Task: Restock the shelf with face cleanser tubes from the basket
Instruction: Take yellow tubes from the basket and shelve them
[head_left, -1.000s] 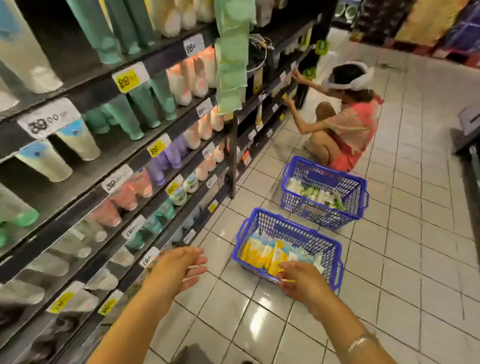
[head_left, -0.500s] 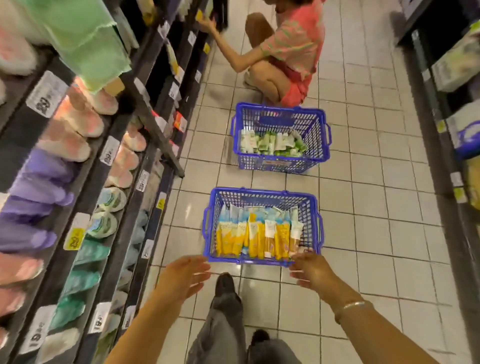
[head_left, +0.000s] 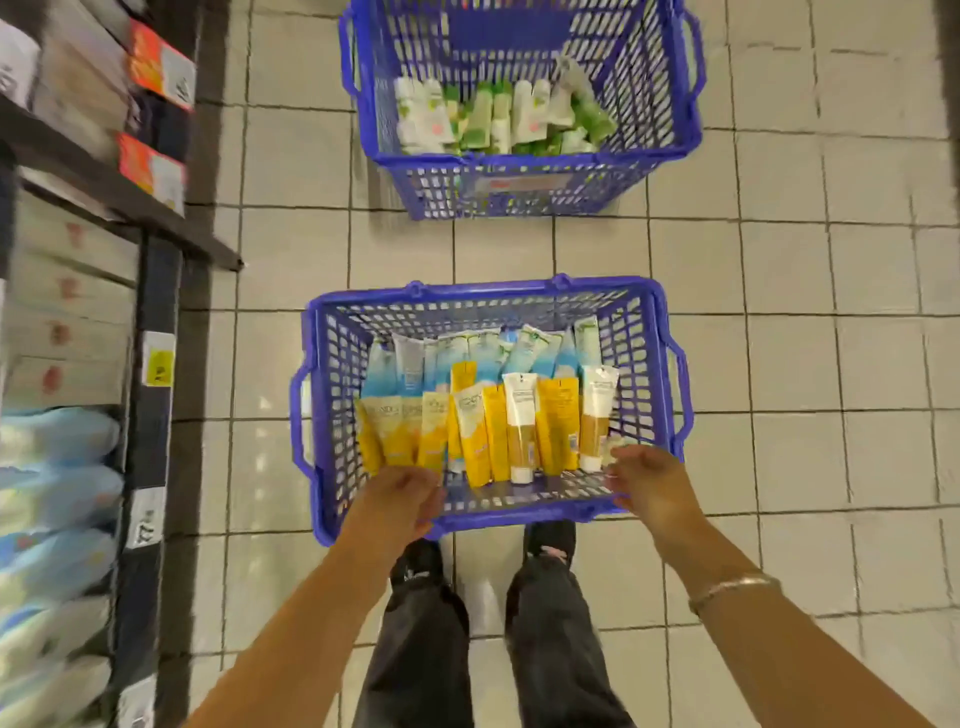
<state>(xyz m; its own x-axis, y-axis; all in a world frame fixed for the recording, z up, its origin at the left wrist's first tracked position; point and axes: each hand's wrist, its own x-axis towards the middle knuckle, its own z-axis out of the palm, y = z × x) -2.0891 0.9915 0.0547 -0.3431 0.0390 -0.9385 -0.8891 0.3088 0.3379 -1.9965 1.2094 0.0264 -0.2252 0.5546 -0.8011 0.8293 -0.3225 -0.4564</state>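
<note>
Face cleanser tubes (head_left: 470, 415) lie packed side by side in the near blue basket (head_left: 322, 415) on the tiled floor (head_left: 805, 364), yellow and white ones in the front row, pale blue and white ones behind them. Both of the person's hands reach down over the near rim of that basket. The left hand (head_left: 402, 499) hangs at the front left, its fingers bent downward close to the yellow tubes; whether they actually touch one is too blurred to say, and nothing is plainly held. The right hand (head_left: 647, 480) sits at the front right, fingers loosely curled near the white-capped tube at the end of the row, with no clear hold on anything either. A thin bracelet (head_left: 732, 587) circles the right wrist. Dark shoes (head_left: 418, 564) stand just behind the basket. A second blue basket (head_left: 675, 130), farther off, holds green and white tubes. The shelf (head_left: 150, 415) runs along the left, carrying price tags (head_left: 158, 366) and blurred pale blue packs.
</note>
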